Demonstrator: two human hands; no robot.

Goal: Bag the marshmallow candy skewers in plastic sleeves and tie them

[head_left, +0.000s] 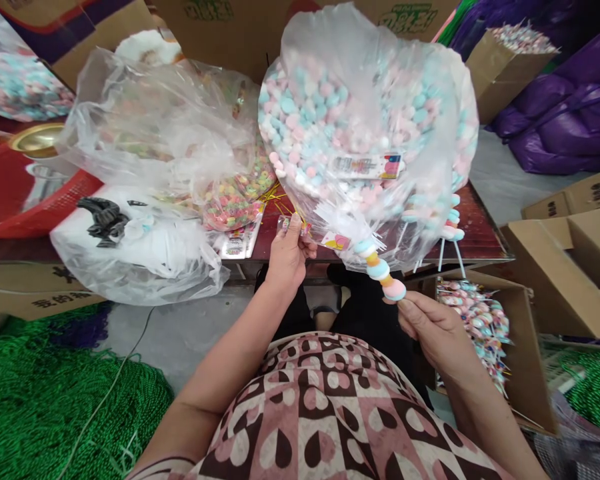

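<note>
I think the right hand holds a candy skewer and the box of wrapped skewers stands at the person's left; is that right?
Not quite: the head view shows the box at the person's right; the right hand does hold the skewer.

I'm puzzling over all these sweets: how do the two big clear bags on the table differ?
The right bag bulges full and stands tall; the left bag is slumped, crumpled and mostly empty. The right bag holds pale pink, blue and white sweets, some on sticks; the left bag holds brighter multicoloured ones at its bottom. Both are clear plastic and rest on the table.
</note>
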